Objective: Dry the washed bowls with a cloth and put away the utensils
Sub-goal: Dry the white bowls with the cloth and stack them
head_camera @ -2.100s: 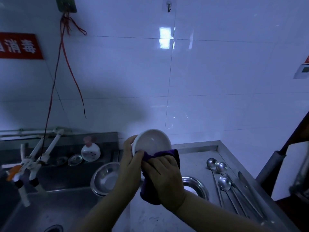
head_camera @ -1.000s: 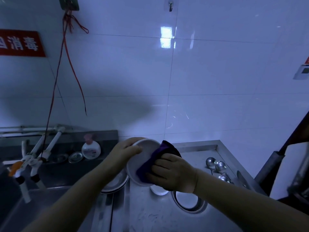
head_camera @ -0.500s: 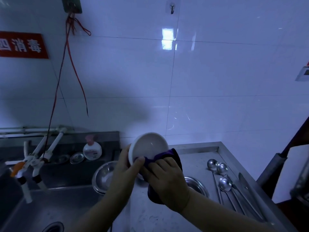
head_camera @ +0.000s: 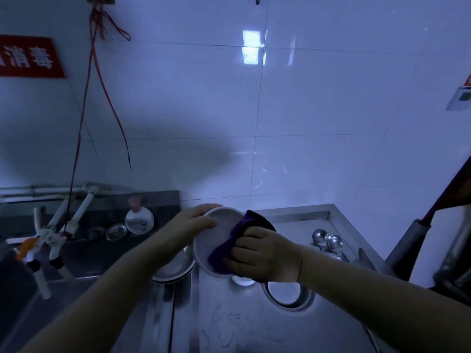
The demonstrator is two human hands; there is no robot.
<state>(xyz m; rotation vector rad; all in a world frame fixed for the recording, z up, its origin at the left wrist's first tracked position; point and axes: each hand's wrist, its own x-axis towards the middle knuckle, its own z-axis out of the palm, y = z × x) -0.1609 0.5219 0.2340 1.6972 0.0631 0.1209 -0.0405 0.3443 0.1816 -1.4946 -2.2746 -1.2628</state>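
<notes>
Bowl [head_camera: 216, 240] held above the counter [head_camera: 242, 322], cloth [head_camera: 226, 250] inside it. Spoons [head_camera: 328, 240] lie to its right. Soap bottle [head_camera: 139, 220] sits behind-left, beside the taps [head_camera: 58, 233].

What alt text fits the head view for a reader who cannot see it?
A left hand holds a white bowl tilted over a steel counter while the right hand presses a purple cloth into it. Spoons lie at right.
</notes>
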